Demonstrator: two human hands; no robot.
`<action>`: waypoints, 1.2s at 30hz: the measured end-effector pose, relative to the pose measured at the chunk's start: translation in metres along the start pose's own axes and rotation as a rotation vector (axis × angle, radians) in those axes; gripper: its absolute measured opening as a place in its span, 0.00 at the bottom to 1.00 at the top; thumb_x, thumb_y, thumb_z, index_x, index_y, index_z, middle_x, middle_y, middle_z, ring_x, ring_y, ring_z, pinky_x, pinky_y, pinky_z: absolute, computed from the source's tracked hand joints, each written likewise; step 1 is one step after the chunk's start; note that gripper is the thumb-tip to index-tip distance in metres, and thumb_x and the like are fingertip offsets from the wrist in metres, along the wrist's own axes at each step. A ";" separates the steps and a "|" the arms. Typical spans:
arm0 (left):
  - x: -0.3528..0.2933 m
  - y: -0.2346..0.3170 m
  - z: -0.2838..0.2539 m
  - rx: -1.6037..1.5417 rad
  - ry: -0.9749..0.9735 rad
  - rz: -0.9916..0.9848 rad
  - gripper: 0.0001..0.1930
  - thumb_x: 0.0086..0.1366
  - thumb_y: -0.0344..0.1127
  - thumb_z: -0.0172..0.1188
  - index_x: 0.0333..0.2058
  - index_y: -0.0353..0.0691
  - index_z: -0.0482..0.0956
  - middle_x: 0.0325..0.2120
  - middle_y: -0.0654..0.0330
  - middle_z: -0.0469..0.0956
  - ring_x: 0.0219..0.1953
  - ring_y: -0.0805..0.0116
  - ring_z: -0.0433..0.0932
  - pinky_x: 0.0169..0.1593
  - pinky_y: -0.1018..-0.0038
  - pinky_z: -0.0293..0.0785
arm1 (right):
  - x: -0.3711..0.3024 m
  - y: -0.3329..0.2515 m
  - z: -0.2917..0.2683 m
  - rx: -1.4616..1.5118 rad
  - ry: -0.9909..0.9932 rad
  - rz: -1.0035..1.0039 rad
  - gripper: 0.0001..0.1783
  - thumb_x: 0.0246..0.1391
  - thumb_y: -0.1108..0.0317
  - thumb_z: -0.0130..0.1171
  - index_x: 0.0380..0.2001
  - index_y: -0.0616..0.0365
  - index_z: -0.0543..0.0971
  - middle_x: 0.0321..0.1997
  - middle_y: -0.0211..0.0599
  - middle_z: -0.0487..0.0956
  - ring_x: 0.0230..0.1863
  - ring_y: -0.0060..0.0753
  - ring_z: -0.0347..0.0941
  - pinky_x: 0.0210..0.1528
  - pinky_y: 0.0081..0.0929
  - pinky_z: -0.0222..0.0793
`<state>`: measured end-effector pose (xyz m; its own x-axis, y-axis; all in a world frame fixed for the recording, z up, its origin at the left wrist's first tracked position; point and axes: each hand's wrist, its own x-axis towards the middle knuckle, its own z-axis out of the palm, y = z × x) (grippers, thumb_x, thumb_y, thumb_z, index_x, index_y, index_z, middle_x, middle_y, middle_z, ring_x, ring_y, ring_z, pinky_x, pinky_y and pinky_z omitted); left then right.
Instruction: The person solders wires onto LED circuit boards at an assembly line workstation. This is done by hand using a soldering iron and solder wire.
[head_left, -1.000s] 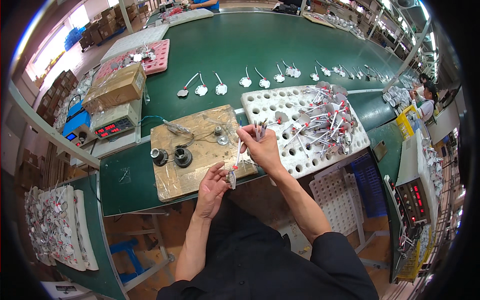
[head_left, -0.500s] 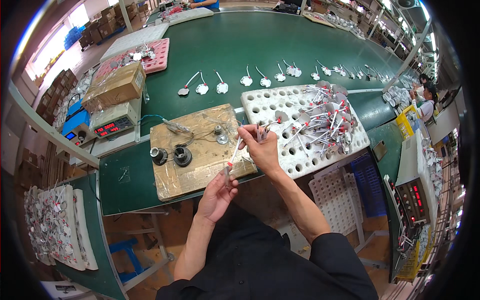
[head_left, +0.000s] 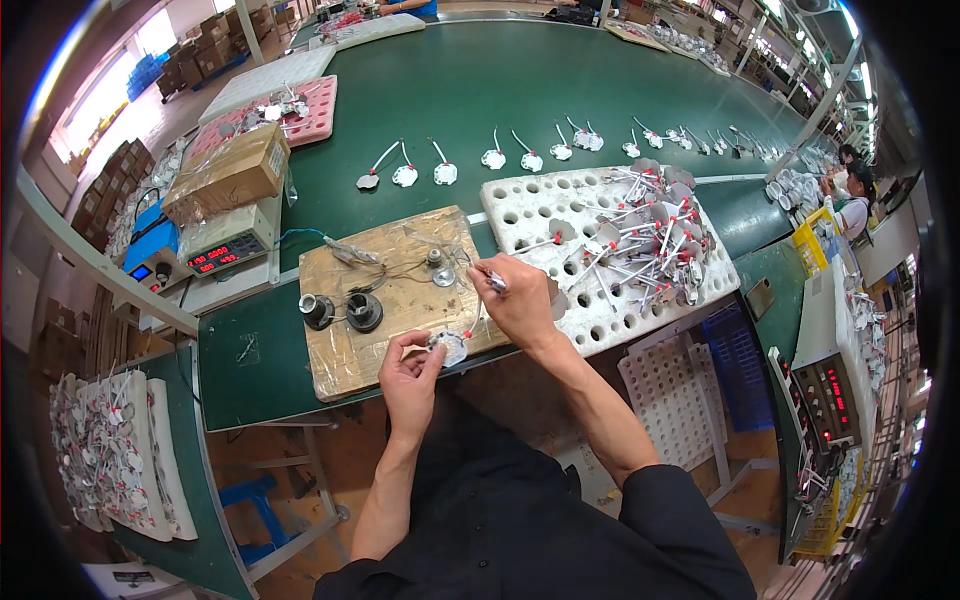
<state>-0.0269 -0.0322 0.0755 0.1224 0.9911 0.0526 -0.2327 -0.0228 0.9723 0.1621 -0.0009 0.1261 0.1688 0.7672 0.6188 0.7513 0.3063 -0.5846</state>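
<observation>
My left hand [head_left: 410, 377] pinches a round white circuit board [head_left: 453, 347] by its edge between thumb and fingers, above the front of the wooden board [head_left: 400, 265]. A red piece sits at the disc's rim, and a white wire rises from it toward my right hand [head_left: 520, 305]. That hand is closed around a small bundle of wires with silvery ends [head_left: 497, 282]. Beside its outer edge shows a grey disc [head_left: 556, 298]; whether I hold it is unclear. Two black round sockets [head_left: 365, 312] and a small metal lamp-like part [head_left: 440, 268] with wires are on the wooden board.
A white foam tray [head_left: 520, 212] with holes carries a heap of wired discs [head_left: 660, 235] to the right. More discs [head_left: 443, 175] lie in a row across the green table [head_left: 450, 90]. A meter with red digits [head_left: 225, 250] and a cardboard box [head_left: 230, 175] stand left.
My left hand has moved slightly left and turned the disc, so its white face now shows. My right hand has rolled over, with its back upward, hiding most of the wires.
</observation>
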 end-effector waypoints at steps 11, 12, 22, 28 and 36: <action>-0.010 -0.009 -0.008 -0.865 -0.060 -0.401 0.12 0.68 0.30 0.58 0.49 0.37 0.76 0.45 0.59 0.78 0.49 0.71 0.77 0.49 0.82 0.79 | 0.002 -0.004 0.003 0.046 0.080 0.081 0.06 0.53 0.69 0.65 0.29 0.62 0.81 0.26 0.42 0.80 0.27 0.40 0.78 0.30 0.31 0.72; -0.011 -0.008 -0.009 -0.893 -0.042 -0.383 0.13 0.68 0.29 0.57 0.50 0.36 0.76 0.48 0.58 0.78 0.52 0.69 0.77 0.52 0.82 0.78 | 0.002 -0.005 0.003 0.076 0.097 0.109 0.06 0.53 0.70 0.65 0.30 0.62 0.81 0.26 0.42 0.80 0.27 0.37 0.79 0.30 0.29 0.72; -0.012 -0.021 -0.013 -0.934 -0.089 -0.565 0.13 0.68 0.32 0.57 0.50 0.38 0.76 0.49 0.56 0.77 0.46 0.73 0.80 0.42 0.87 0.81 | 0.006 -0.016 0.002 0.199 0.119 0.149 0.05 0.54 0.71 0.64 0.32 0.62 0.82 0.25 0.38 0.81 0.26 0.30 0.79 0.30 0.25 0.71; -0.010 -0.021 -0.010 -0.943 0.019 -0.604 0.12 0.69 0.32 0.57 0.50 0.40 0.76 0.43 0.62 0.79 0.37 0.79 0.79 0.34 0.89 0.76 | 0.006 -0.015 0.003 0.120 0.107 0.099 0.04 0.53 0.72 0.65 0.31 0.61 0.83 0.25 0.39 0.81 0.26 0.33 0.79 0.30 0.26 0.72; -0.009 -0.024 -0.009 -0.688 -0.007 -0.404 0.10 0.70 0.33 0.57 0.48 0.40 0.77 0.39 0.64 0.81 0.37 0.79 0.80 0.33 0.87 0.76 | 0.013 0.000 0.000 0.064 -0.039 0.044 0.06 0.52 0.69 0.67 0.30 0.61 0.83 0.24 0.41 0.81 0.24 0.38 0.79 0.28 0.29 0.72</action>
<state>-0.0307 -0.0395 0.0492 0.3298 0.9045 -0.2703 -0.7119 0.4264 0.5580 0.1644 0.0090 0.1342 0.1749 0.8017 0.5716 0.7012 0.3061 -0.6439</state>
